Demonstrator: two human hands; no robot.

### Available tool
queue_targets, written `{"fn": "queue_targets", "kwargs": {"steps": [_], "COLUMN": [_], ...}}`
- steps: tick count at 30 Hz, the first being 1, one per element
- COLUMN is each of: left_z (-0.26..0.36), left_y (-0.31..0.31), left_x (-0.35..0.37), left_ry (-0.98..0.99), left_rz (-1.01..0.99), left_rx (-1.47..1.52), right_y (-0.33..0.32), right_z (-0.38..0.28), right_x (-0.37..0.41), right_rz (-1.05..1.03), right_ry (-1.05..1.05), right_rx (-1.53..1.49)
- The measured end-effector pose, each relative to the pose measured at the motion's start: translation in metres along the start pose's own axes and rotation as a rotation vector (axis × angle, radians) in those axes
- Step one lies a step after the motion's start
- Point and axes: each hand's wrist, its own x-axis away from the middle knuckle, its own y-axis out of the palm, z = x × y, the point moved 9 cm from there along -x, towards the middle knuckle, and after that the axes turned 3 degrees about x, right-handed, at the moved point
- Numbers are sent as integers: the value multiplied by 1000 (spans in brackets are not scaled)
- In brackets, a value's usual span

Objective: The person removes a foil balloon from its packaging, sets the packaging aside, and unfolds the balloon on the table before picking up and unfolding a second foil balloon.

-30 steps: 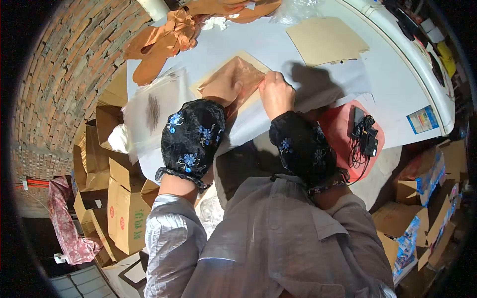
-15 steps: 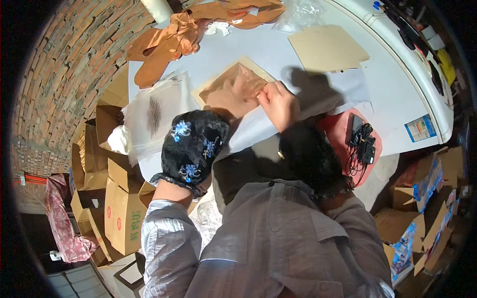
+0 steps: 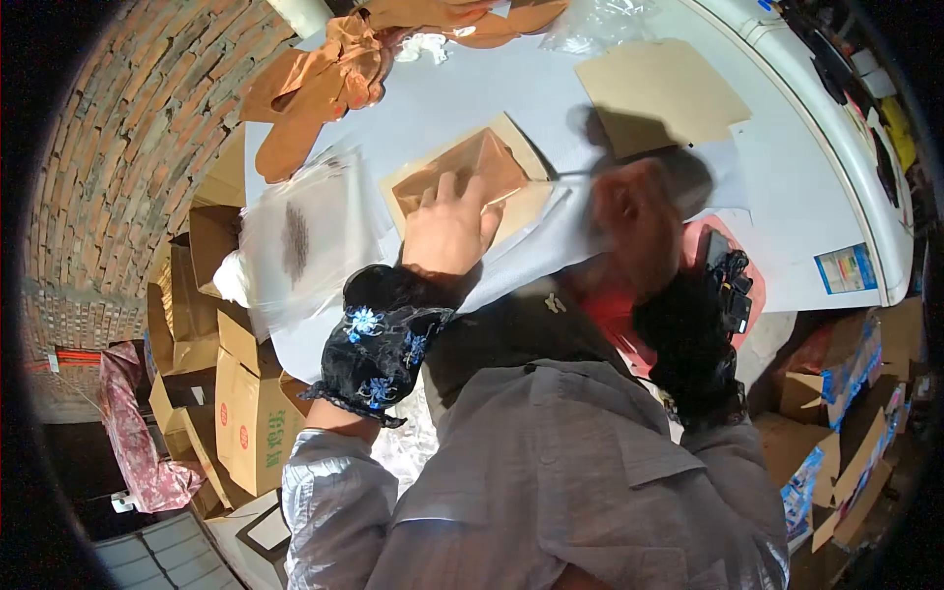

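My left hand (image 3: 447, 233) lies with its fingers spread on a folded piece of brown, stocking-like fabric (image 3: 501, 172). This fabric rests on a cream card (image 3: 528, 205) in the middle of the table. Off to the right, my right hand (image 3: 637, 221) is smeared by motion and its fingers cannot be made out; it is near the stack of cream cards (image 3: 661, 93). Left of my left hand is a pile of clear plastic sleeves (image 3: 334, 211) with a dark printed patch.
More brown fabric (image 3: 339, 74) lies at the back left, with crumpled clear plastic (image 3: 602, 22) at the back. A black adapter with cables (image 3: 733, 285) sits on a red round seat (image 3: 703, 236). Cardboard boxes (image 3: 251, 418) flank the white table (image 3: 433, 98).
My right hand has left the brown fabric and moved right. The left hand has come into view flat on the fabric, which looks flatter and neater on the card.
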Motion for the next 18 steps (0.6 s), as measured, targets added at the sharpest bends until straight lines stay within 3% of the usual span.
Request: {"fn": "queue_targets", "kwargs": {"steps": [5,8,11,14,17,18], "left_z": [-1,1,0,0,4,4], "left_y": [-3,-3,-5,-8,-9,-8], "left_x": [1,3,1,2,1,0], "left_ry": [-30,-11,-14,-25,-13,-10], "left_rz": [18,79,140,136,150,144], "left_rx": [18,-16,-14,-26,-20,-25], "right_y": [11,42,52,31,36,47], "right_z": [43,49,75,80,80,90], "right_x": [-43,-36,-31,-40,-52,-49], "right_rz": [85,65,-54,81,236,221], "right_ry": [-2,-131,525,524,37,55], "right_rx": [-4,247,-289,-229,262,357]}}
